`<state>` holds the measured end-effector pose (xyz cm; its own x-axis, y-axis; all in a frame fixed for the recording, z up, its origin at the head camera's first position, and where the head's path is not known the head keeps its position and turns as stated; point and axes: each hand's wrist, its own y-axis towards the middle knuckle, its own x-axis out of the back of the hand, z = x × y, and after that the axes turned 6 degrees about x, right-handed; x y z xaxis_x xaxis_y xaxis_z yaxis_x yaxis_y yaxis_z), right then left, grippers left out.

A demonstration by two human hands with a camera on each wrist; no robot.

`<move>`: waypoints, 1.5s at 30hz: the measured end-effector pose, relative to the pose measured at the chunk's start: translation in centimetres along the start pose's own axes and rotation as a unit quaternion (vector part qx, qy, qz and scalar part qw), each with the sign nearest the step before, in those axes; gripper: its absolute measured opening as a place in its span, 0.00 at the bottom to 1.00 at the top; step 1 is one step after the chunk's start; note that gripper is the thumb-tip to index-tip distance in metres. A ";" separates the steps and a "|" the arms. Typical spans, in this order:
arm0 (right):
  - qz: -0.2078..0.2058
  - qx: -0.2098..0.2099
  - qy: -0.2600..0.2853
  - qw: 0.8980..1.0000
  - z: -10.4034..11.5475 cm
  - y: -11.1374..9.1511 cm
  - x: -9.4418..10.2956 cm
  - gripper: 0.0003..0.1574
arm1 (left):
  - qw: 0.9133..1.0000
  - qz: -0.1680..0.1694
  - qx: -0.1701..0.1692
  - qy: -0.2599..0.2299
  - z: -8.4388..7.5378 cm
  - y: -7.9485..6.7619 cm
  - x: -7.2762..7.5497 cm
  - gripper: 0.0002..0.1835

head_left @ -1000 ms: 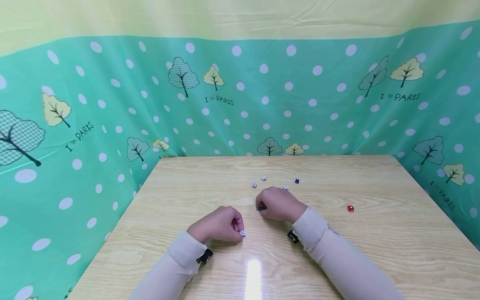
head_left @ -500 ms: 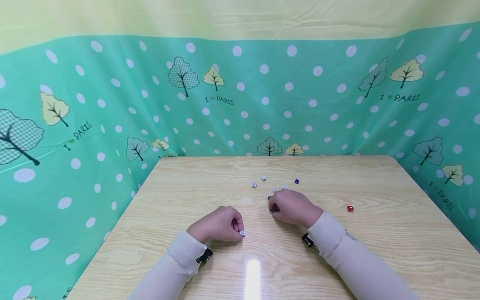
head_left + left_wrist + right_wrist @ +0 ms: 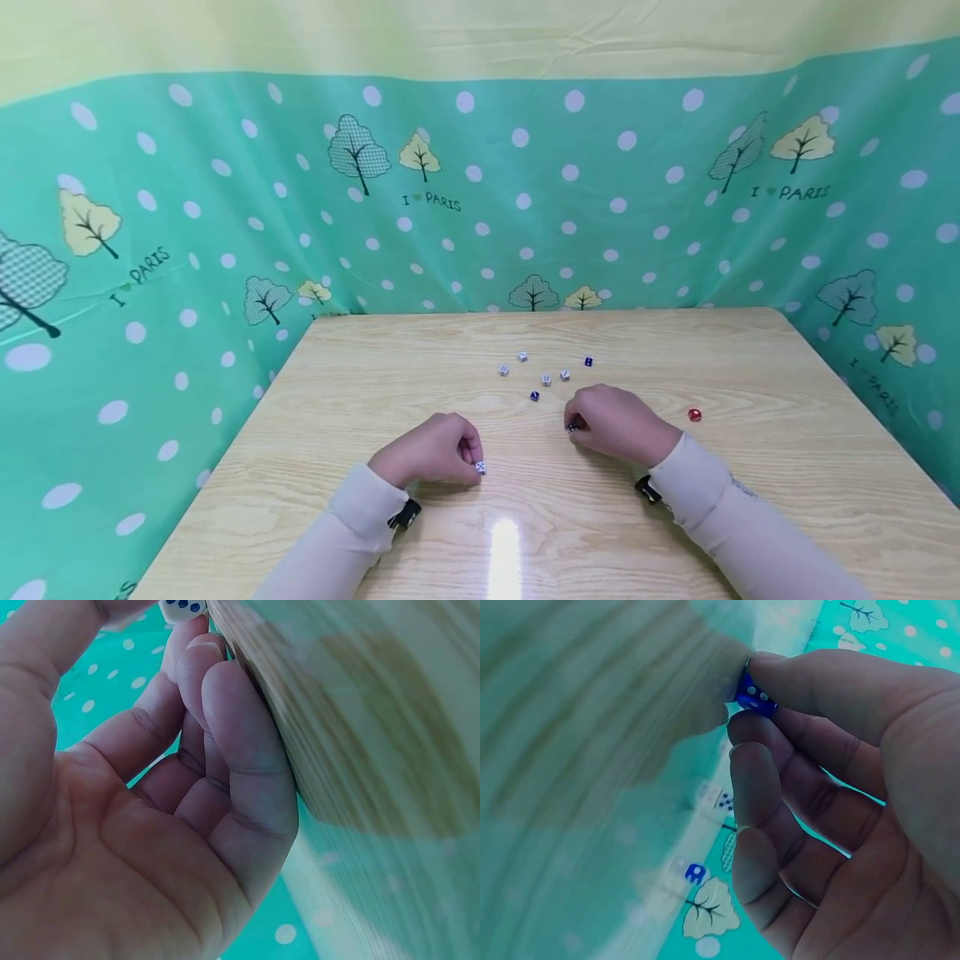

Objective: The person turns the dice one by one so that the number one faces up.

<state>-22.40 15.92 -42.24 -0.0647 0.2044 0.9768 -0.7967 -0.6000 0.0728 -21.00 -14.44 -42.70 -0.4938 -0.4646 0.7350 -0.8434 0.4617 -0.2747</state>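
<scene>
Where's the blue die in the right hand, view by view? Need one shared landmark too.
Right wrist: blue die is in the upper half, just right of centre.
Head: right of and below centre, pinched by the right hand.
Left wrist: not in it.
Shared landmark: green dotted curtain, in all three views.
</scene>
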 end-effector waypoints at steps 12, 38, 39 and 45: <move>-0.014 -0.025 0.022 0.999 -1.4 -3.5 0.3 0.06 | 1.000 0.000 -0.006 0.004 0.0 -0.1 0.1 0.09; -0.009 -0.017 0.020 1.000 -1.9 -5.0 1.0 0.09 | 1.000 0.002 0.001 0.003 -0.2 -0.1 0.1 0.10; -0.010 -0.015 0.018 1.000 -1.9 -5.0 0.9 0.09 | 1.000 0.001 0.001 0.003 -0.2 -0.1 0.1 0.10; -0.018 -0.004 0.009 1.000 -1.7 -4.8 0.9 0.10 | 1.000 0.000 0.000 0.001 0.0 -0.1 0.1 0.10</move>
<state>-19.61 20.28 -42.08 -0.0473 0.2395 0.9697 -0.8038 -0.5855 0.1054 -20.96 -14.51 -42.63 -0.4942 -0.4625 0.7361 -0.8427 0.4629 -0.2749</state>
